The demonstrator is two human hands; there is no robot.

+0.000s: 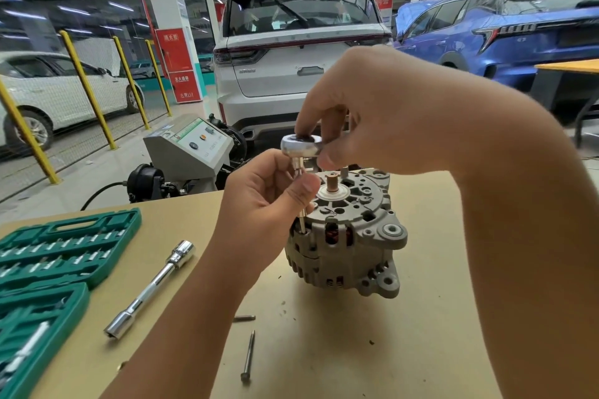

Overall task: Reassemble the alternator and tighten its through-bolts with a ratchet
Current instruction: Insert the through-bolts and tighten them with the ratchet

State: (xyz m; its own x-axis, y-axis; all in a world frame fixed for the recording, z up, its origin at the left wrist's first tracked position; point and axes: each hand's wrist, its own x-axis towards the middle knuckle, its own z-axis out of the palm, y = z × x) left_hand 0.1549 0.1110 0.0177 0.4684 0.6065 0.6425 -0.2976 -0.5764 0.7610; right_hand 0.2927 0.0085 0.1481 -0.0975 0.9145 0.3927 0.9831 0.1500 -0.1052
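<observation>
While the alternator (348, 236) stands on the worktop (437, 317), the right hand (366, 110) pinches the ratchet (301, 143) head above it and the left hand (269, 201) grips the extension below; a loose through-bolt (248, 356) lies nearer the camera.

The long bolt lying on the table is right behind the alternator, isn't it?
Not quite. The head view shows the long bolt lying on the table in front of the alternator, nearer the person, not behind it.
</observation>
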